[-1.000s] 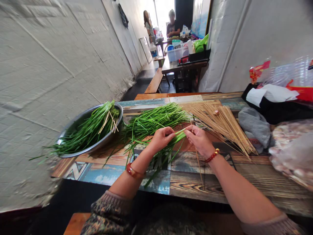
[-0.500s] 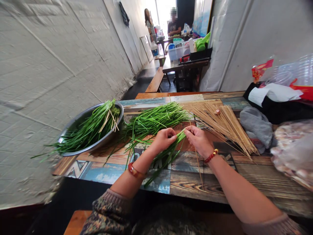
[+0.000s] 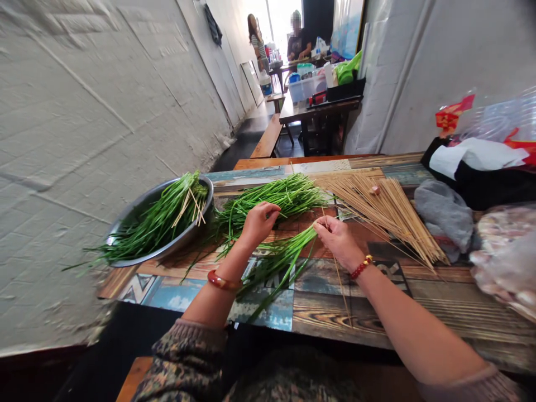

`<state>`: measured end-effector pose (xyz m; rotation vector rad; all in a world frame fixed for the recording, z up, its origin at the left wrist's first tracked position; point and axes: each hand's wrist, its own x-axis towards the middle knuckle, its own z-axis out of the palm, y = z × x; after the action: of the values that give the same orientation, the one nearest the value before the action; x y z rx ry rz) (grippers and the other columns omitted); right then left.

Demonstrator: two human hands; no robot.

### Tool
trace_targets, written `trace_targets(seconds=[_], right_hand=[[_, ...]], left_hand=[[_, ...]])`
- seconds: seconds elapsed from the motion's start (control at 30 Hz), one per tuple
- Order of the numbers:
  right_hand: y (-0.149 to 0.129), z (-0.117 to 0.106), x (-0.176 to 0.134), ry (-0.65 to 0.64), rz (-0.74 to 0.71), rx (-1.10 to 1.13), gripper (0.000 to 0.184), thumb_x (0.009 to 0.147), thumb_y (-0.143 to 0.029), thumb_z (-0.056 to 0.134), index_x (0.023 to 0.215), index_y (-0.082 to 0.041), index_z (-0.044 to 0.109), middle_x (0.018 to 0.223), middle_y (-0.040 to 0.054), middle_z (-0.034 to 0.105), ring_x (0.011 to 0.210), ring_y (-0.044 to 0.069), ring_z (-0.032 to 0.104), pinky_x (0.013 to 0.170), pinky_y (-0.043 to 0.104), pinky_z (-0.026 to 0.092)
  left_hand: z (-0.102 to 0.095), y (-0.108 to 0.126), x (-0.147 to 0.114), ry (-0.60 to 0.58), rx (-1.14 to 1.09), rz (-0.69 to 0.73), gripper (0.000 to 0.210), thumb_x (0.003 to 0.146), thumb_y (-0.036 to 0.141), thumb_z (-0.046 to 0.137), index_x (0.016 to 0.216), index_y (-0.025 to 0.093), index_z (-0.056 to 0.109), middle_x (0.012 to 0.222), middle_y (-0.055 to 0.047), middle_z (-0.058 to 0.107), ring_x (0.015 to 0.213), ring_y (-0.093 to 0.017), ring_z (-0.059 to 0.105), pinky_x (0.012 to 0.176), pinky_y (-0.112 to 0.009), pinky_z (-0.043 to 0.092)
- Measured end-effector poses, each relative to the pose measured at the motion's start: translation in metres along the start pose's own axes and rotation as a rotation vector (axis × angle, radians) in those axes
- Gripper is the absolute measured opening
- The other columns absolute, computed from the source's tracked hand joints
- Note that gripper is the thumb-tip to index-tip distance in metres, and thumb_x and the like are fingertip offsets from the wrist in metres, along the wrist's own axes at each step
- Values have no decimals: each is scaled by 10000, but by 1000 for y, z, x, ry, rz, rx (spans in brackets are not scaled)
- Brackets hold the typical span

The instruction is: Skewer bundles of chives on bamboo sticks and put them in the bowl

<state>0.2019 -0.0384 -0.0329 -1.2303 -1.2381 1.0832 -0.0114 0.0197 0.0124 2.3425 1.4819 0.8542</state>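
Note:
My right hand (image 3: 341, 240) pinches the pale ends of a small bunch of garlic chives (image 3: 291, 257), together with a thin bamboo skewer (image 3: 340, 287) that sticks out above and below the fingers. The bunch's green leaves trail down leftward over the table. My left hand (image 3: 260, 222) is at the near edge of a larger pile of garlic chives (image 3: 272, 195), apart from the bunch. Its fingers are pressed together; whether a stalk is between them I cannot make out. Many loose bamboo skewers (image 3: 396, 218) lie fanned out beyond my right hand.
At left, a metal basin (image 3: 161, 258) holds more chives and some skewered ones. A garlic clove (image 3: 374, 190) rests on the skewers. Plastic bags (image 3: 444, 215) and a bag of garlic (image 3: 506, 257) line the right side. Farther back are another table (image 3: 314, 114) and two people.
My left hand has let go of the bunch and moved up and left to the larger pile. My right hand keeps its pinch on the bunch and skewer. The view has shifted slightly.

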Motion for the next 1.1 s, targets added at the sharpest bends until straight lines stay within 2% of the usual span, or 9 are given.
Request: trace_targets(seconds=[0.1,0.17,0.3,0.37,0.47,0.63,0.77,0.9,1.1], right_hand=[[-1,0,-1,-12,-22,-5,263,791,-432,551,743,-177,598,556,-38,485,475,97,362,452,231,287],[-1,0,-1,-16,-38,-6,264,794,-432,550,746,-177,599,563,-38,490,476,98,368,455,232,292],[1,-1,0,-12,-45,-5,262,791,-427,557,736,-175,599,575,-33,500,485,99,383,455,230,297],[2,0,0,-11,-44,-6,258,793,-423,558,739,-174,600,569,-35,496,482,98,384,453,229,294],[1,1,0,-18,-44,-9,261,800,-427,556,753,-176,606,551,-40,488,469,97,373,449,228,291],[-2,0,-2,-11,-54,8,265,803,-437,563,763,-178,601,549,-42,489,467,97,369,448,228,297],[-4,-1,-2,-6,-55,21,258,810,-435,566,772,-182,596,560,-40,493,470,98,377,446,227,309],[-4,-2,0,21,-54,43,264,807,-444,575,793,-182,602,584,-30,521,485,104,397,457,232,328],[-1,-2,1,36,-71,-15,232,823,-410,556,802,-185,603,648,-15,562,535,118,441,492,239,343]], left_hand=[[-2,-8,11,-44,335,160,180,819,168,569,916,175,720,943,-82,656,897,-220,561,842,-364,436],[-1,-8,15,-71,484,206,169,806,158,580,895,180,722,972,-90,642,920,-241,538,829,-377,426],[-3,-3,17,-80,569,229,142,824,179,567,779,177,703,952,-98,630,908,-246,520,779,-378,409],[-5,-1,17,-36,493,223,140,824,191,577,741,178,689,949,-90,632,904,-234,524,790,-374,407],[-4,8,15,0,233,199,66,769,166,633,712,170,668,924,-64,642,889,-198,547,817,-344,414],[15,32,1,-215,-258,-61,58,738,184,628,711,134,640,646,7,585,591,-106,485,581,-233,381],[25,48,-6,-287,-559,-142,166,758,277,617,729,115,636,674,3,593,617,-97,493,585,-212,387],[25,54,-8,-305,-678,-191,242,778,341,610,754,104,652,707,-15,613,650,-102,513,624,-216,407],[29,53,-7,-299,-716,-226,253,768,349,616,725,101,640,673,-8,597,621,-96,496,609,-213,399]])
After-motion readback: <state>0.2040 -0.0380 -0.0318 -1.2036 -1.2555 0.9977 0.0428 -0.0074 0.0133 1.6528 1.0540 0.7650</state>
